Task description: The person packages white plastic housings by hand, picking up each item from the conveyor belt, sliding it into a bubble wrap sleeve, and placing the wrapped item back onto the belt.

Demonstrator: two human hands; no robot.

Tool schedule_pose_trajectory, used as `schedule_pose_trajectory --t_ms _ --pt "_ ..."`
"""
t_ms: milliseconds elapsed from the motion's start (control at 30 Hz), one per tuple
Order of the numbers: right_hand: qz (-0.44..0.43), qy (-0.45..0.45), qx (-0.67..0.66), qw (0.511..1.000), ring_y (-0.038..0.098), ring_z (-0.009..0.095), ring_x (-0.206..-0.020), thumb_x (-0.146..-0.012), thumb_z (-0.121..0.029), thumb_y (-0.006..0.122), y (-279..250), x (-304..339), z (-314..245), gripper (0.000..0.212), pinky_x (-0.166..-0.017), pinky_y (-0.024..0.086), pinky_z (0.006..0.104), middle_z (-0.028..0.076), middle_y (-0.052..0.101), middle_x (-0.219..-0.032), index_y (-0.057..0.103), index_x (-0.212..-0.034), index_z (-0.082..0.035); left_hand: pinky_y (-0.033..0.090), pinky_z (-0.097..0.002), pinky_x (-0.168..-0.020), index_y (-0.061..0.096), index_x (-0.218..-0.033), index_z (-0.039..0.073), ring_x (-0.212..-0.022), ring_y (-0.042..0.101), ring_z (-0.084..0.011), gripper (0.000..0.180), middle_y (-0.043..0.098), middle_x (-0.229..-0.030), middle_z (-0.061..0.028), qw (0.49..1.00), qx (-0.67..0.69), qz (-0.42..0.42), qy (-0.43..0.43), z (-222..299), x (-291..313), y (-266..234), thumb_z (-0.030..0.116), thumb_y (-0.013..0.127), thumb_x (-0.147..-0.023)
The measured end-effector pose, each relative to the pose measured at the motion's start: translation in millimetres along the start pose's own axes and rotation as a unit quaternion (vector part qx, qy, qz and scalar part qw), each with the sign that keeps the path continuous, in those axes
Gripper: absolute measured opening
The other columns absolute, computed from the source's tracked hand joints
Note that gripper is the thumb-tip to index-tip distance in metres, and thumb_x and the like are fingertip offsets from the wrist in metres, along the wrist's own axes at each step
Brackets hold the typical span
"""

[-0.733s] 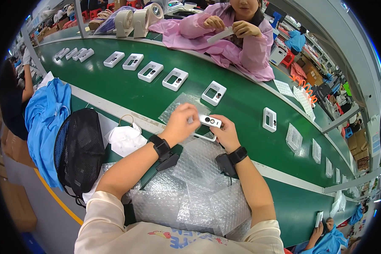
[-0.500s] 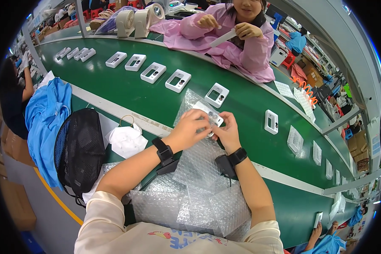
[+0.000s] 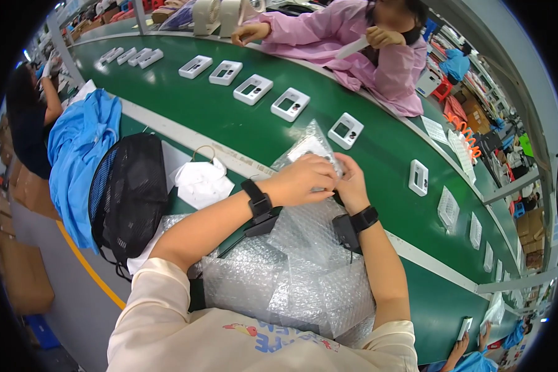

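Both hands' grip, left hand (image 3: 304,180) and right hand (image 3: 353,186), closed on bubble-wrap bag (image 3: 310,149).

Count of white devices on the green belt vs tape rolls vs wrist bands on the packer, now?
White devices on the green belt, clearly visible ones: 10
Tape rolls: 2
Black wrist bands: 2
Total: 14
More devices farther right are too small to count.

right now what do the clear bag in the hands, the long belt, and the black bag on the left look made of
Clear bag: soft transparent bubble-wrap plastic, judging by its rows of small air cells and crinkled shine.
Long belt: smooth green rubbery or vinyl sheet, probably; it shows a dull even gloss.
Black bag: likely woven mesh fabric; it looks matte, with a fine open weave.
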State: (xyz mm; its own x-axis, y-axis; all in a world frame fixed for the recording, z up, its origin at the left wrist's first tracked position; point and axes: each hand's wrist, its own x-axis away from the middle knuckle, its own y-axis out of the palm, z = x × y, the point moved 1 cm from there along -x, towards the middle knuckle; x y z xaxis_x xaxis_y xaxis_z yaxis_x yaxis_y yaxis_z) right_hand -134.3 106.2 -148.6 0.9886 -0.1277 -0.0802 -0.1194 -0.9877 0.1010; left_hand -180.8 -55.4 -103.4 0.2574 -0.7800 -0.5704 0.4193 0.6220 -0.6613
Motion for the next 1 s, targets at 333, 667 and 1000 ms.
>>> schedule_pose_trajectory --t_ms 333,667,1000 --pt "0.126 -0.026 0.042 0.991 0.051 0.010 -0.049 -0.072 0.006 0.057 -6 -3 -5 0.034 -0.039 0.039 0.0208 0.008 0.056 -0.080 0.047 -0.103 -0.001 0.035 -0.0371 -0.085 0.058 -0.077 0.010 -0.096 0.050 -0.0215 0.017 0.054 -0.095 -0.0013 0.999 0.001 0.035 -0.032 -8 8 7 0.019 0.069 -0.067" --pt "0.466 -0.099 -0.101 0.874 0.043 0.010 -0.040 -0.078 -0.009 0.059 -83 -11 -15 0.022 -0.036 0.036 0.0214 0.006 0.050 -0.066 0.041 -0.089 -0.002 0.029 -0.0376 -0.093 0.062 -0.095 0.016 -0.107 0.041 -0.0231 0.039 0.050 -0.104 -0.0046 0.967 0.102 -0.229 -0.052 -3 20 20 0.037 0.073 -0.063" --pt "0.642 -0.104 0.161 0.743 0.052 0.013 -0.056 -0.078 -0.007 0.054 -150 -8 7 0.038 -0.043 0.040 0.0232 0.012 0.054 -0.086 0.040 -0.112 0.001 0.026 -0.0356 -0.093 0.061 -0.090 0.017 -0.105 0.042 -0.0225 0.032 0.049 -0.100 -0.0034 0.964 0.093 -0.238 -0.069 0 20 20 0.035 0.071 -0.066"
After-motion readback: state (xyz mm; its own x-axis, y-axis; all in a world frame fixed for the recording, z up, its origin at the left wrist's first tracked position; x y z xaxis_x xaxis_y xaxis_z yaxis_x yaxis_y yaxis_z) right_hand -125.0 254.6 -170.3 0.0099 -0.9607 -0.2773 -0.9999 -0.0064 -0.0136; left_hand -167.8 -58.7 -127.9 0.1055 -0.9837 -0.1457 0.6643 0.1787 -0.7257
